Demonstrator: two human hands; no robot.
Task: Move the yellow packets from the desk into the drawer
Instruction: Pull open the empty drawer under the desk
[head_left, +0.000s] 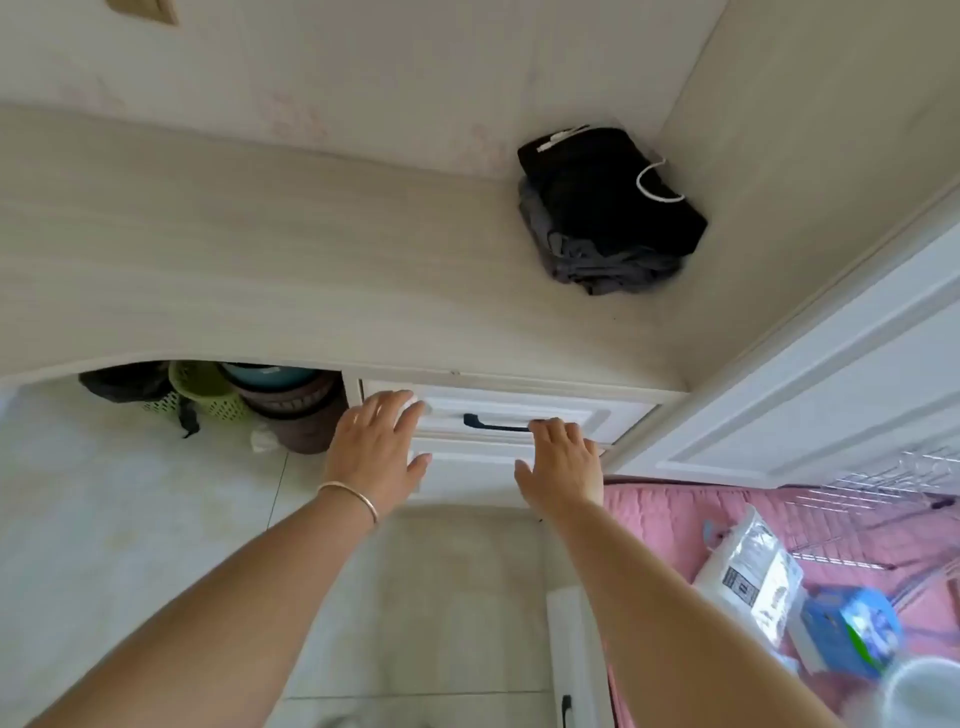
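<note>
Head view: looks down at a pale wooden surface (270, 249) with a white drawer (566, 410) under its front edge.
Drawer: front appears flush with the frame, so it reads as shut or all but shut; its dark handle (493, 423) sits between the two hands.
Left hand (376, 449): fingers spread and flat, palm toward the drawer front left of the handle, holding nothing; a bangle is on the wrist.
Right hand (563, 462): fingers extended, fingertips at the handle's right end, holding nothing.
Why so: both palms on the front suggest pressing the drawer closed evenly.
Yellow packets: none visible on the surface; likely inside the drawer, though that is hidden.
Elsewhere: folded dark clothes (608, 208) lie in the far corner.
</note>
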